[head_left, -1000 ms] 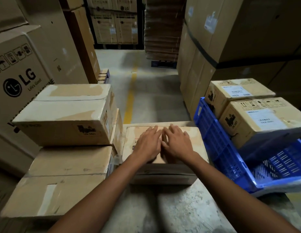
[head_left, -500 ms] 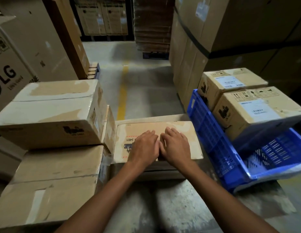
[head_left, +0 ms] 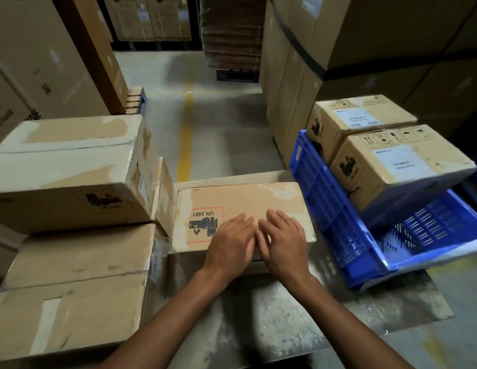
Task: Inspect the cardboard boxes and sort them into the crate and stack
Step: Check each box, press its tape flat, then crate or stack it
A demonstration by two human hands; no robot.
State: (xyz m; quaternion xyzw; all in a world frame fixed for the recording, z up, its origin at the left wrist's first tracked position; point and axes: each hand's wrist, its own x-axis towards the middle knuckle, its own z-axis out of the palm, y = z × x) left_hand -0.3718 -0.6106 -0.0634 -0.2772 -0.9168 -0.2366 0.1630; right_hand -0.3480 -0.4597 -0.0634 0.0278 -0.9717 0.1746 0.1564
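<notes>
Hands flat, side by side on flat box.

Scuffed grey worktop, mottled with pale wear, filling the foreground. Carries at its far middle a flat cardboard box with an orange-bordered UN 3481 label, resting on a second flat box visible only at its edges. At the left edge, a large lower box with an upper box on top. On the right, a tilted blue crate, near corner on the worktop. Beyond, concrete floor with a yellow line.
</notes>
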